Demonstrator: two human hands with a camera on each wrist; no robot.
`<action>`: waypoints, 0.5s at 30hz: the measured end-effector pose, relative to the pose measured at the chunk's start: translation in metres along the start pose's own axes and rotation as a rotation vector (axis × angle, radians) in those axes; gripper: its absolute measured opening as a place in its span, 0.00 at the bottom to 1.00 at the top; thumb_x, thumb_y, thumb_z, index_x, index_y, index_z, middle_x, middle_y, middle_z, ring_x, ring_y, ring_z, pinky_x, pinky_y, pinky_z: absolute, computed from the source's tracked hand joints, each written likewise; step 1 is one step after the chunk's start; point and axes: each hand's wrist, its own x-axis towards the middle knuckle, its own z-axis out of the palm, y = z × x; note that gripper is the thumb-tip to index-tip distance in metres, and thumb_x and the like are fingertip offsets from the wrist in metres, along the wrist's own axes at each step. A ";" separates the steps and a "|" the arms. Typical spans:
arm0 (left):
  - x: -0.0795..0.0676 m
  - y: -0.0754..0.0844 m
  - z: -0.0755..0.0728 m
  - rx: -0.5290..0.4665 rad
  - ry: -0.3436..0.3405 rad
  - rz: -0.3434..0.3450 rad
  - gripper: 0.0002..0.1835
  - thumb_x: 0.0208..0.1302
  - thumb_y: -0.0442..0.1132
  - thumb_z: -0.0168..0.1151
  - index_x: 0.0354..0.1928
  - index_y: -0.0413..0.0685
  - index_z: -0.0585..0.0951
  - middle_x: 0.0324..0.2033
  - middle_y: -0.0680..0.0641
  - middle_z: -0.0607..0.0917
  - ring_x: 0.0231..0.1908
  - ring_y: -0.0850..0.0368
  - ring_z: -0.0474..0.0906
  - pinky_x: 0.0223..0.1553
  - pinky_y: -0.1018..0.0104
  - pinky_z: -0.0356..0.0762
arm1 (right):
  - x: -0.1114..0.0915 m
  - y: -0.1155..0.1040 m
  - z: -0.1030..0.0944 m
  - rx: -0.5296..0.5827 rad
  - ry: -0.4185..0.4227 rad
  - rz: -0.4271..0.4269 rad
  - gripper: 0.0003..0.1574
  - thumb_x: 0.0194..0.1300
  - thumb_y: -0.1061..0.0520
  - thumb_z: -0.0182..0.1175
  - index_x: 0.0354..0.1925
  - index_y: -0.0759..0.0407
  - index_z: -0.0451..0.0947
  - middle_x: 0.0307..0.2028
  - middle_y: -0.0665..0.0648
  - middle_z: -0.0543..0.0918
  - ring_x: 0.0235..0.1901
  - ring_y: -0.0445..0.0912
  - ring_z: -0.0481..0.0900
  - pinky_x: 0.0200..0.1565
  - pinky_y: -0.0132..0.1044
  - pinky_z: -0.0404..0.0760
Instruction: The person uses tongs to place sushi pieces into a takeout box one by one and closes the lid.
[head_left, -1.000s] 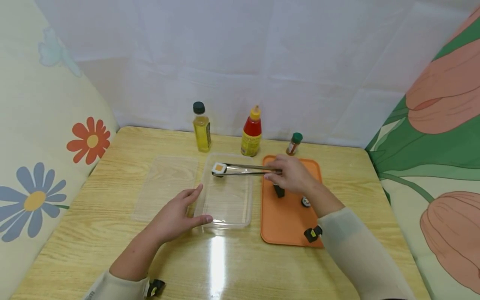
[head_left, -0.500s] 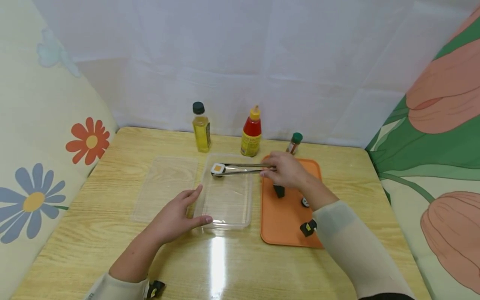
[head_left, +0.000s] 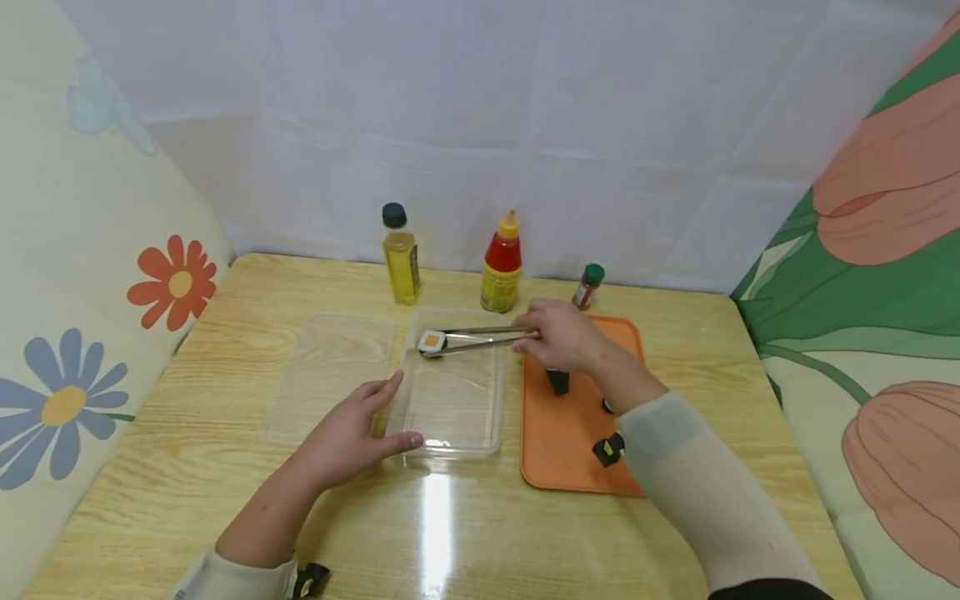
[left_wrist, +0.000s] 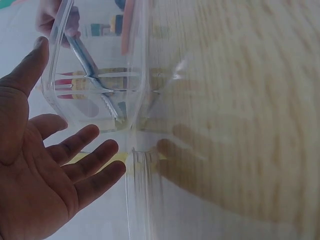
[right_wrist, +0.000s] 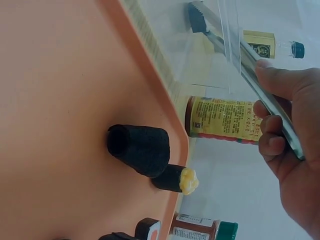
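My right hand (head_left: 562,333) grips metal tongs (head_left: 480,331), thumb on one arm and fingers curled round the other in the right wrist view. At the tongs' tips is a square sushi roll piece (head_left: 432,342), white with an orange centre and dark wrap. It is over the back left part of a clear plastic container (head_left: 453,417). My left hand (head_left: 358,433) is spread along the container's left side, with forefinger and thumb apart at its rim. In the left wrist view the fingers (left_wrist: 100,185) reach out beside the clear wall.
An orange tray (head_left: 566,467) at right bears several sushi pieces, among them a black wrapped one (right_wrist: 145,150) and one with a yellow end (right_wrist: 188,181). A clear lid (head_left: 330,375) lies at left. Behind stand an oil bottle (head_left: 405,267), a red sauce bottle (head_left: 501,271) and a green-capped jar (head_left: 588,287).
My right hand has shifted left and slightly away from me. The sushi piece at the tongs' tips has moved a little left and lower in the view. The left hand has stayed put.
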 end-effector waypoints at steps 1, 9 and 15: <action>0.000 0.000 0.000 -0.001 -0.001 -0.002 0.60 0.58 0.76 0.64 0.83 0.50 0.55 0.74 0.32 0.66 0.69 0.26 0.66 0.64 0.28 0.67 | 0.000 0.000 0.000 -0.003 -0.004 0.003 0.21 0.69 0.49 0.70 0.53 0.62 0.87 0.39 0.57 0.83 0.32 0.45 0.77 0.35 0.40 0.79; -0.001 0.002 -0.002 0.003 -0.001 -0.002 0.60 0.58 0.76 0.64 0.83 0.50 0.55 0.74 0.32 0.65 0.69 0.25 0.66 0.64 0.27 0.67 | -0.002 -0.001 -0.002 0.025 -0.034 0.033 0.23 0.71 0.49 0.69 0.56 0.63 0.86 0.41 0.59 0.83 0.32 0.45 0.77 0.35 0.39 0.79; 0.000 0.001 -0.001 0.009 0.002 0.003 0.60 0.58 0.76 0.64 0.83 0.49 0.55 0.73 0.32 0.66 0.69 0.26 0.66 0.64 0.28 0.67 | -0.009 0.003 -0.004 0.058 -0.030 0.050 0.23 0.71 0.49 0.69 0.58 0.61 0.85 0.43 0.59 0.83 0.33 0.44 0.76 0.35 0.39 0.80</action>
